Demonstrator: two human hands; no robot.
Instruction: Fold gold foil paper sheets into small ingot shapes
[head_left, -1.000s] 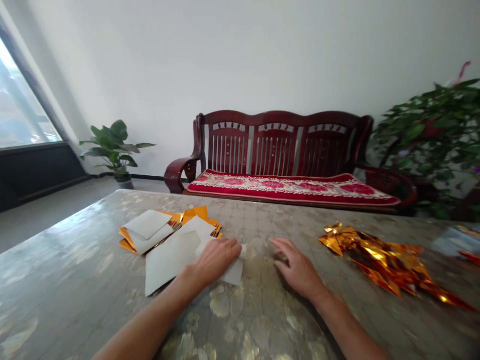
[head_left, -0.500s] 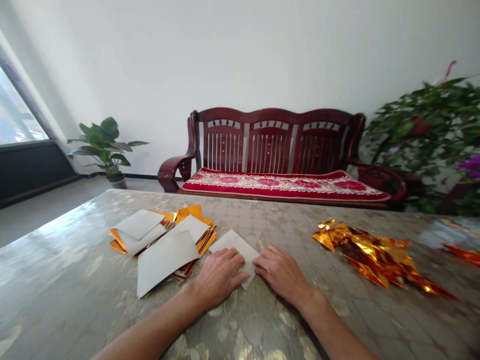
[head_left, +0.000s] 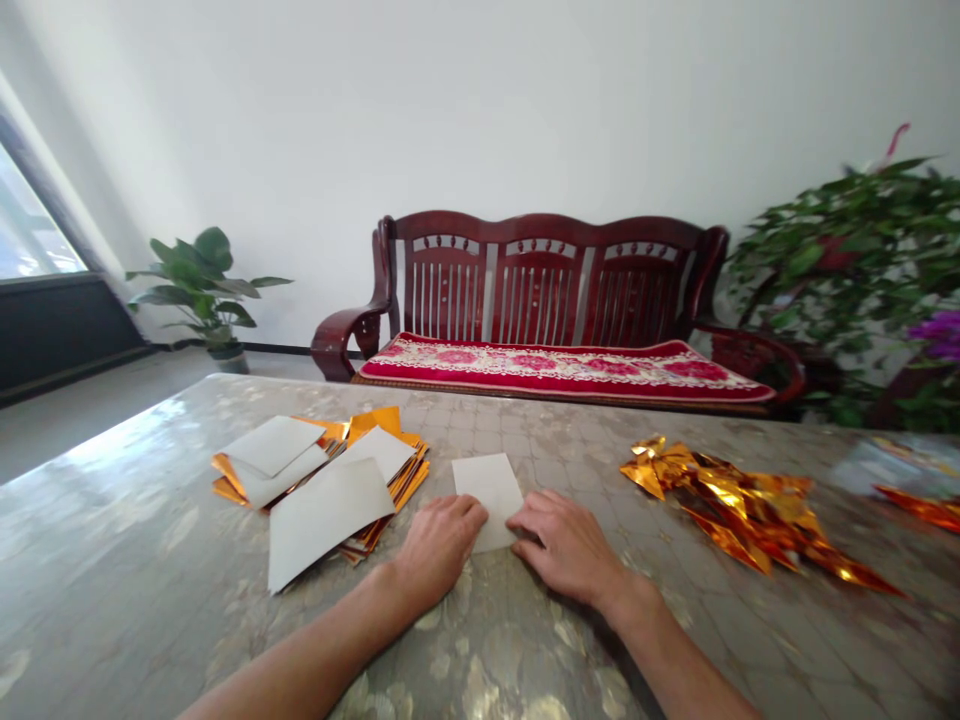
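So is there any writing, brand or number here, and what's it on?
None that I can read.
White sheet between the left hand and right hand: no visible lettering.
Gold foil pieces: none visible.
Clear plastic at far right: too blurred to tell.

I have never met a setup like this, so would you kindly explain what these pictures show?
There is no machine: one camera, worn on a person's head, looks down at their bare hands. The left hand and right hand touch opposite sides of a flat, white, four-sided paper sheet; whether the fingers pinch it is unclear. It lies on a grey, patterned, glossy table. Left of it is a loose pile of white and orange-gold sheets; right, crumpled-looking shiny gold foil pieces. Beyond stands a dark-red wooden bench.
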